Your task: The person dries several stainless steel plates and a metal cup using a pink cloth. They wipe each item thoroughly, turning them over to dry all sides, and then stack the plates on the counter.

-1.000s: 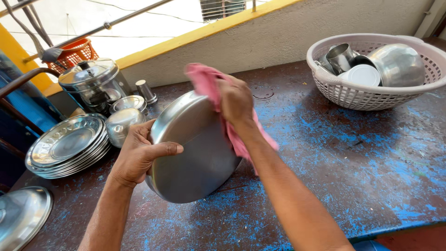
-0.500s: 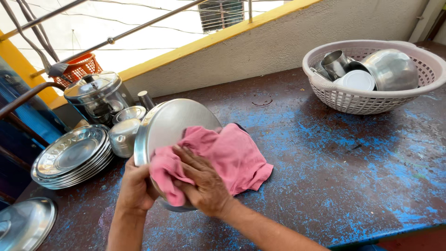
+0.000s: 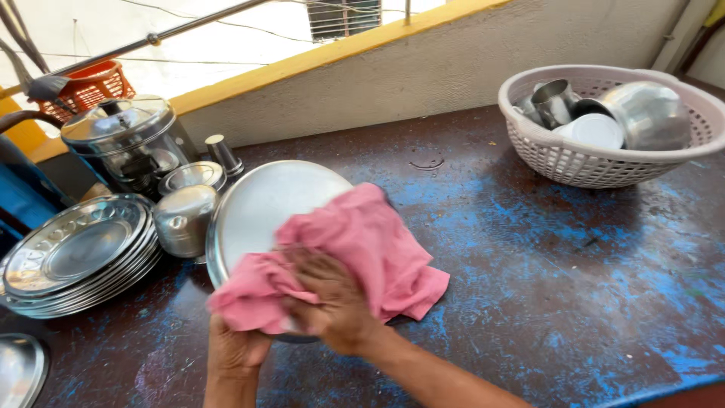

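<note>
A round steel plate [image 3: 260, 208] is tilted up over the dark blue-stained counter [image 3: 529, 264]. My left hand [image 3: 234, 351] grips its lower edge from below, partly hidden by a pink cloth [image 3: 362, 245]. My right hand [image 3: 336, 302] presses that cloth against the plate's face, fingers spread over the fabric. The cloth drapes over the plate's right side and down onto the counter.
A stack of steel plates [image 3: 72, 253] lies at the left, with a steel pot [image 3: 185, 219], a lidded steel vessel [image 3: 124, 143] and a small tumbler [image 3: 220, 153] behind. A pale plastic basket [image 3: 604, 162] with steel cups and bowls stands at the right. Another steel plate [image 3: 19, 370] shows at the bottom left.
My right hand has brought the cloth from the plate's top rim down across its face to the lower part. The plate now leans further back and sits lower.
</note>
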